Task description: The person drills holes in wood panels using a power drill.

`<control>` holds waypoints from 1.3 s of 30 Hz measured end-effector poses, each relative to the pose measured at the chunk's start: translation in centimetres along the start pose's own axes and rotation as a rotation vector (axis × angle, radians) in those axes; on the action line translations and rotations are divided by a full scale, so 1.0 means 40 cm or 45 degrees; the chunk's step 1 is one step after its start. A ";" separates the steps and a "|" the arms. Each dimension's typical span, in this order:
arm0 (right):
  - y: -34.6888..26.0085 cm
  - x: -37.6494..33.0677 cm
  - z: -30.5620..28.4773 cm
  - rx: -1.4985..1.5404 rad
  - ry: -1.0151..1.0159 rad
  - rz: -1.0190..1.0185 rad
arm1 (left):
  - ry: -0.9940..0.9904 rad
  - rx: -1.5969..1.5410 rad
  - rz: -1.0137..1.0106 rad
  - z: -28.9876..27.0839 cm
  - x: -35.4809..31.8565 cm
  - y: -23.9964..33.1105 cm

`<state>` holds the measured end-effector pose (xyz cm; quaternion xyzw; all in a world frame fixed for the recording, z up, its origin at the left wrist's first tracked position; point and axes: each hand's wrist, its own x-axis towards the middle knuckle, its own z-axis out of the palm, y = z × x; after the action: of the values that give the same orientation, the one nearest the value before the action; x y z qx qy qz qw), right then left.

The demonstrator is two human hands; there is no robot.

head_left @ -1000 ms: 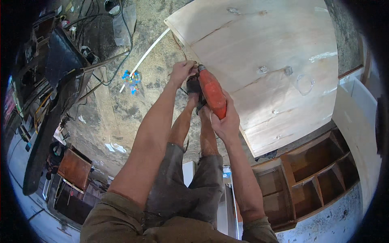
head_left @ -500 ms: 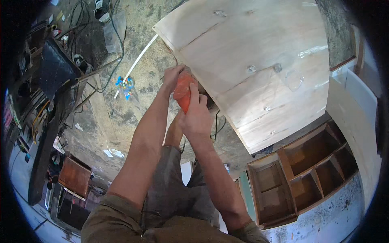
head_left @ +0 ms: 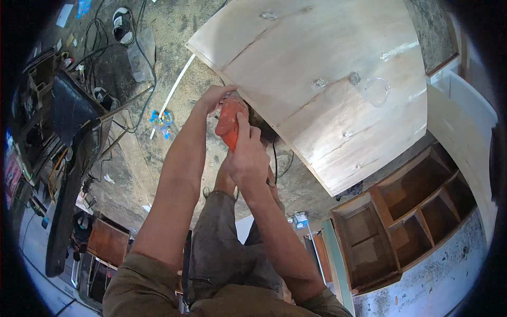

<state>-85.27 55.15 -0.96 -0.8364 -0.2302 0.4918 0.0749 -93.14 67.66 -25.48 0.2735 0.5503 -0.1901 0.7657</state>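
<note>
One rounded, scuffed red pwr drill (head_left: 229,121), R fingers (head_left: 243,127) clamped on it, L fingers (head_left: 222,90) nr front, can't tell grip.

Bright, cool light washes the plywood sheet (head_left: 311,68) nearly white along its lower part, while dark shadow lies beneath its near edge. The wooden cabinet's (head_left: 376,201) compartments sit in brown gloom. Fisheye distortion bows the sheet's right edge; black vignetting swallows the corners, with bluish fringing lower left.
</note>
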 end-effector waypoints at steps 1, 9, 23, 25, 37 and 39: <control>0.004 -0.002 0.002 0.005 -0.009 0.003 | 0.008 0.007 -0.003 -0.001 0.002 0.006; 0.058 -0.017 0.016 0.103 0.103 -0.071 | 0.047 0.186 -0.057 0.024 0.011 0.032; 0.206 -0.138 -0.007 0.206 0.301 -0.307 | 0.006 0.039 -0.005 0.107 -0.030 -0.020; 0.259 -0.207 -0.025 0.319 0.352 -0.364 | 0.011 0.156 0.088 0.160 -0.057 -0.019; 0.686 -0.740 0.074 0.487 0.504 0.493 | -0.409 0.367 0.735 0.833 -0.235 0.214; 0.745 -0.840 0.128 0.570 0.560 0.575 | -0.338 0.580 0.734 0.924 -0.226 0.266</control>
<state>-94.15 12.91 12.44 -0.9145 0.0942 0.3429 0.1930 -62.45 52.65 -5.64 0.5528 0.2906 -0.1181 0.7720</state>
